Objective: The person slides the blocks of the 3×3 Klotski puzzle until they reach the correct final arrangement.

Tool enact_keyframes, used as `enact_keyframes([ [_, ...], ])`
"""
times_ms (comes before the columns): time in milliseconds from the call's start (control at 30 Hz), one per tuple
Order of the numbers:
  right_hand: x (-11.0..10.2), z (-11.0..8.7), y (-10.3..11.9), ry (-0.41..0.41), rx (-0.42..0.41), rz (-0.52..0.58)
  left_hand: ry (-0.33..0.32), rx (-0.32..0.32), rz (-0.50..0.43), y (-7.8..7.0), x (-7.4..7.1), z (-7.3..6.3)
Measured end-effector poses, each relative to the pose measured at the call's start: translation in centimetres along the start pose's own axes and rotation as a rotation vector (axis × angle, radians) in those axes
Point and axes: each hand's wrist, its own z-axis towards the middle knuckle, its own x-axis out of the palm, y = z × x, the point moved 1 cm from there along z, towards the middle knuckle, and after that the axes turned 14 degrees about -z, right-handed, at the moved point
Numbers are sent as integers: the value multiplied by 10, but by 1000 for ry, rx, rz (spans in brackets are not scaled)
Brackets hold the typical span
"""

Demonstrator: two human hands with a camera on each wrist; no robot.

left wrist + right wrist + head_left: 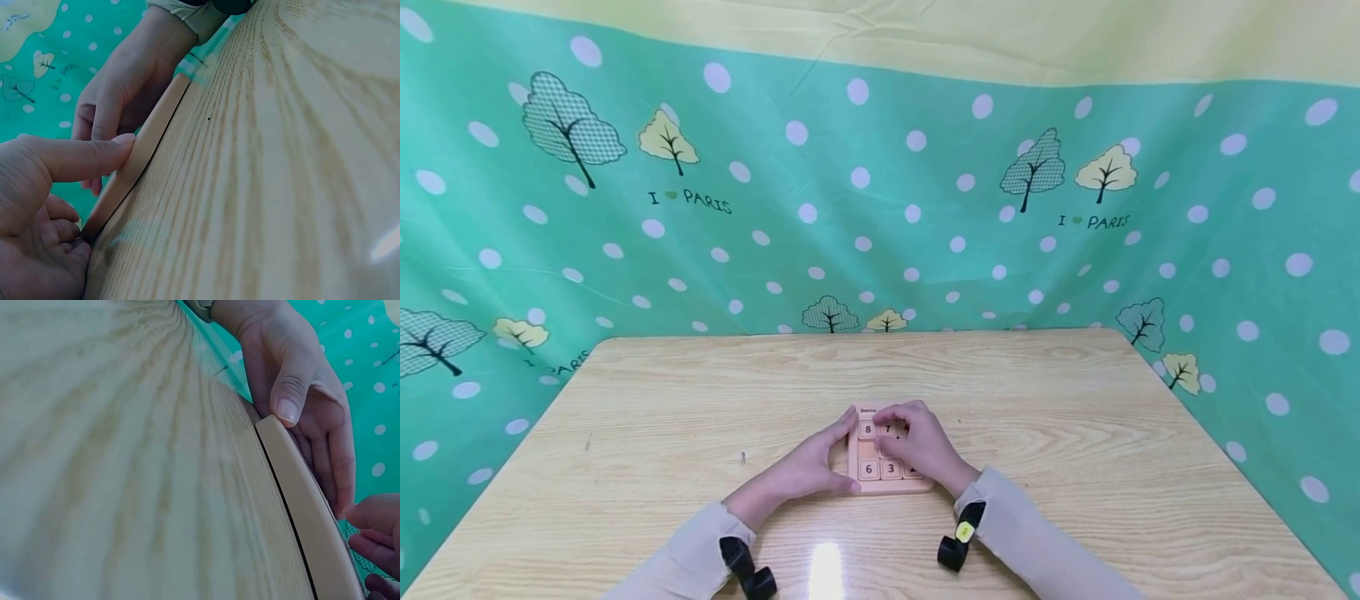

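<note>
A number sliding puzzle (895,490) lies flat on the table, its light wooden frame holding square numbered tiles. The 8 tile (867,430) and 7 tile sit in the top row, the 6 tile (868,470) and 3 tile in the bottom row. A gap shows at the left of the middle row. My left hand (808,467) holds the frame's left side, thumb at the near corner and fingers at the far one. Over the tiles is my right hand (921,442), its index finger and thumb bent and apart; it hides the right-hand tiles. Fingertip contact is unclear.
The wood-grain table (700,400) stretches out around the puzzle. A small dark speck (742,457) lies to the left. Behind and at both sides hangs a green dotted cloth (925,275). Black camera straps sit on both wrists.
</note>
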Motion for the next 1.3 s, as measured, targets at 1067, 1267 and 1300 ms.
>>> enact_keyframes([
  [1067, 0, -7, 7, 32, 1, -26, -7, 5, 6, 1, 1, 0],
  [1267, -1, -10, 7, 35, 0, -43, -4, 7, 5, 1, 1, 0],
  [1300, -1, -10, 7, 32, -2, -44, -3, 7, 4, 1, 1, 0],
])
